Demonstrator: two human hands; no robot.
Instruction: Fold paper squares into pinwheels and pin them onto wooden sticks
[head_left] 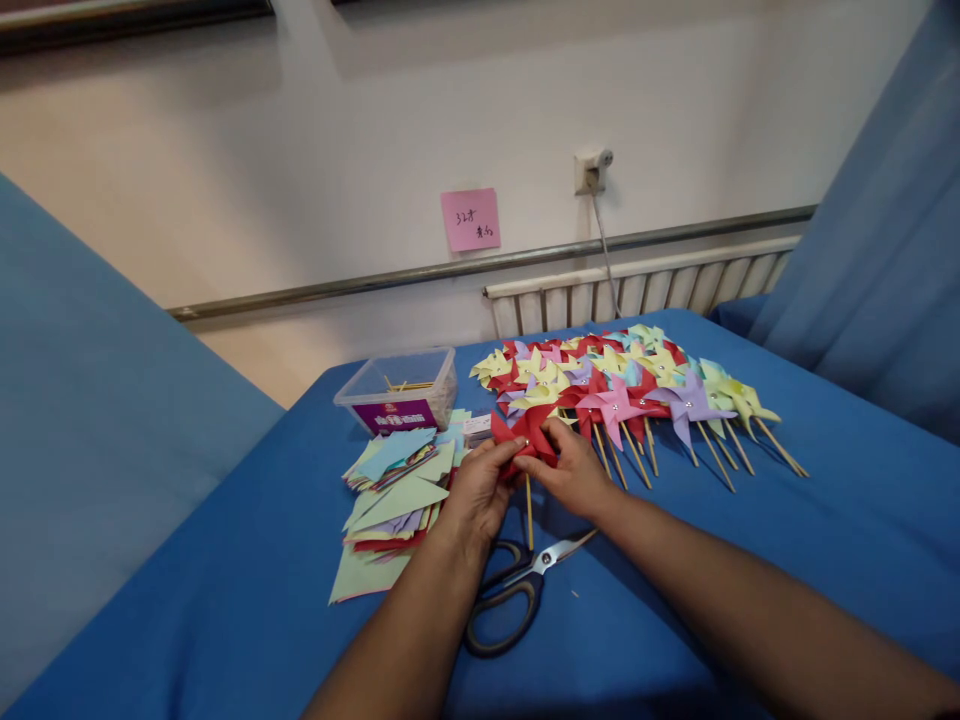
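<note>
Both my hands meet over a red paper pinwheel (529, 432) on a thin wooden stick (529, 512). My left hand (477, 490) pinches its left edge with closed fingers. My right hand (571, 470) grips its right side, fingers curled on the paper. The stick hangs down between my wrists. Just behind lies a big heap of finished pinwheels (622, 385) in red, yellow, pink, purple and green, their sticks pointing toward me.
Black-handled scissors (517, 585) lie under my wrists on the blue table cover (750, 560). A stack of coloured paper pieces (394, 490) sits to the left. Behind it stands a clear plastic box (399, 388) holding sticks. A radiator (645, 285) and wall lie beyond.
</note>
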